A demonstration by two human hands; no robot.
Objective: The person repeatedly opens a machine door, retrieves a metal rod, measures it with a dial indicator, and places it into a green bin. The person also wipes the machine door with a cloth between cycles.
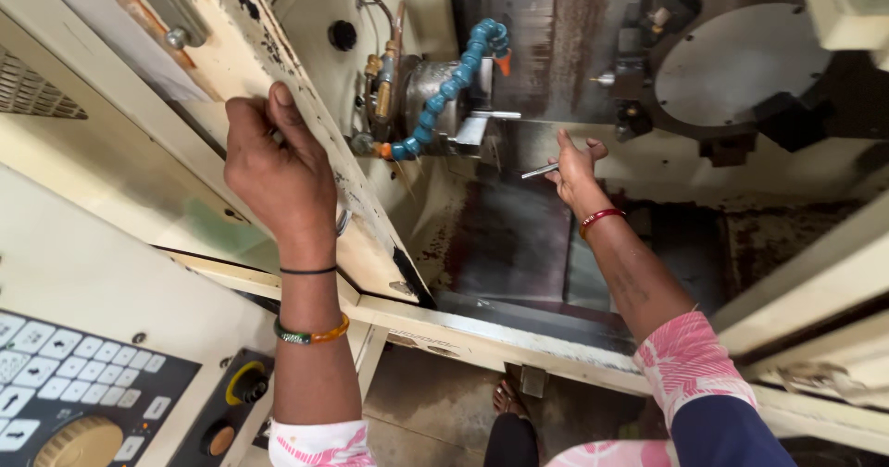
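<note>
left hand (278,166) clenched around edge of machine door (208,69), right hand (576,166) pinching slim metal rod (540,171), near chuck (435,92) and blue coolant hose (454,83)

Two hands — left hand (278,166), right hand (574,166); one metal rod (540,170); one blue coolant hose (444,92); one keypad (69,374).
</note>
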